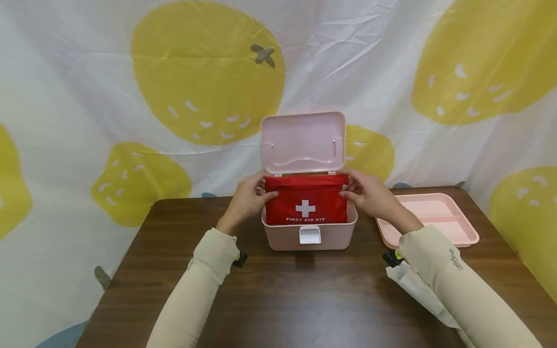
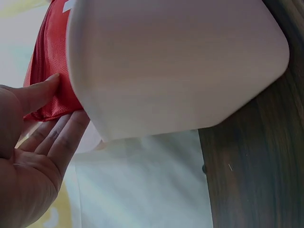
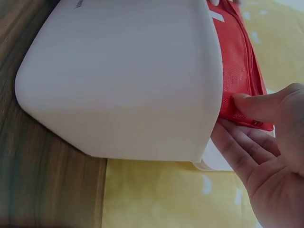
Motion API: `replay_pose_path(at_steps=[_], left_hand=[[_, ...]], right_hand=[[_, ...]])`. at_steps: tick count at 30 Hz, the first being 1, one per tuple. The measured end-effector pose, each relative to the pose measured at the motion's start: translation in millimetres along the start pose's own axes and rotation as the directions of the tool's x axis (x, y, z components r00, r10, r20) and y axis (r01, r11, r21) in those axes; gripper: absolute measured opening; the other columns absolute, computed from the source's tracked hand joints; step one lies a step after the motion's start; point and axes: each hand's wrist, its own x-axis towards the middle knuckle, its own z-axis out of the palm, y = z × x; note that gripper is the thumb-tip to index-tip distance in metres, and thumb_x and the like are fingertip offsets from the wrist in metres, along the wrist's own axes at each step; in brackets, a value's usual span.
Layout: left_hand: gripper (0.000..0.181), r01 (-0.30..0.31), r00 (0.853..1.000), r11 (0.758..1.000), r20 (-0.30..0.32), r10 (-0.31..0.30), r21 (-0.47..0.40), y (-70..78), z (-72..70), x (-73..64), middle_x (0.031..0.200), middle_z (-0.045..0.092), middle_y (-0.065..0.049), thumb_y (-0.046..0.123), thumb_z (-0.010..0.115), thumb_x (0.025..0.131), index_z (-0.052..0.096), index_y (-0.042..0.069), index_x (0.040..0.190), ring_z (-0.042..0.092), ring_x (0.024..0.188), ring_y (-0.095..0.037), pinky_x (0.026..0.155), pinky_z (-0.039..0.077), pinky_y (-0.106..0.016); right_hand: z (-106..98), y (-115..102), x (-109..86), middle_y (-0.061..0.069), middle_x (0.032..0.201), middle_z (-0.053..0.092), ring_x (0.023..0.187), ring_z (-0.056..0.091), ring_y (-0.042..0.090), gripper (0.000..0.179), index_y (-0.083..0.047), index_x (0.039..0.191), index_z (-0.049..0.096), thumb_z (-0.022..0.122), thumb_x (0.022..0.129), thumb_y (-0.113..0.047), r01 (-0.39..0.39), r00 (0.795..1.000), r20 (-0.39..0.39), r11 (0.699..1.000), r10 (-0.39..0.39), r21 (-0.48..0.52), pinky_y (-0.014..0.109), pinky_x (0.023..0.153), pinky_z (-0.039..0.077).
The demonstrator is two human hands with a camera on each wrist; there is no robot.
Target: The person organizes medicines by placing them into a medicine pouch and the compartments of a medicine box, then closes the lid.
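Note:
A red first aid pouch (image 1: 306, 200) with a white cross stands upright, its lower part inside a pink box (image 1: 287, 238). The box's lid (image 1: 303, 142) is raised at the back, and a white latch (image 1: 310, 235) hangs at its front. My left hand (image 1: 249, 198) pinches the pouch's left end, thumb on the front face and fingers behind. At the other end my right hand (image 1: 370, 195) pinches it the same way, near the zipper. Both wrist views show the thumbs pressing the red fabric just above the box's rim. The pouch's bottom is hidden by the box wall.
To the right of the box lies a pink divided tray (image 1: 428, 208), partly behind my right forearm. A white sheet-like thing (image 1: 419, 292) shows under the right sleeve. The brown wooden table (image 1: 300, 299) ends at a fruit-patterned cloth (image 1: 209, 72) hanging behind.

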Motion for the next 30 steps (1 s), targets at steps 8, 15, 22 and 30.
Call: replay_pose_path(at_steps=[8, 15, 22, 30], left_hand=[[0.028, -0.187, 0.981, 0.943, 0.106, 0.164, 0.276, 10.1, 4.8, 4.6, 0.108, 0.070, -0.007, 0.007, 0.072, 0.089, 0.067, 0.009, 0.117, 0.063, 0.091, -0.023, 0.084, 0.055, -0.037], [0.021, -0.255, 0.950, 0.882, 0.271, 0.152, 0.397, 18.3, 9.2, 8.7, 0.102, 0.072, -0.006, 0.007, 0.068, 0.092, 0.070, 0.009, 0.112, 0.063, 0.090, -0.022, 0.086, 0.053, -0.036], [0.012, -0.269, 0.917, 0.846, 0.390, 0.080, 0.460, 25.6, 14.8, 11.4, 0.091, 0.068, -0.004, 0.004, 0.066, 0.091, 0.066, 0.008, 0.103, 0.059, 0.085, -0.021, 0.084, 0.051, -0.035], [0.018, -0.298, 0.908, 0.774, 0.416, 0.049, 0.559, 26.6, 29.7, 13.3, 0.083, 0.067, -0.004, -0.003, 0.063, 0.085, 0.068, 0.007, 0.098, 0.060, 0.077, -0.023, 0.078, 0.051, -0.035]], right_hand=[[2, 1, 3.1, 0.016, 0.105, 0.067, 0.087, 0.064, 0.029, 0.045, -0.001, 0.125, 0.058, 0.074, 0.082, 0.003, 0.123, 0.992, 0.030, 0.973, -0.120, -0.196, 0.045, 0.080, 0.055], [2, -4, 1.7, 0.014, 0.101, 0.072, 0.086, 0.059, 0.031, 0.038, -0.005, 0.117, 0.069, 0.074, 0.079, -0.001, 0.212, 0.977, 0.103, 0.895, -0.186, -0.393, 0.043, 0.076, 0.049], [2, -8, 1.1, 0.010, 0.098, 0.068, 0.090, 0.048, 0.030, 0.031, -0.007, 0.110, 0.072, 0.077, 0.079, -0.011, 0.238, 0.962, 0.244, 0.817, -0.123, -0.526, 0.042, 0.075, 0.034], [14, -12, 8.3, 0.010, 0.089, 0.065, 0.099, 0.051, 0.032, 0.009, -0.010, 0.087, 0.073, 0.075, 0.079, -0.012, 0.331, 0.940, 0.295, 0.665, -0.171, -0.669, 0.044, 0.074, 0.035]])
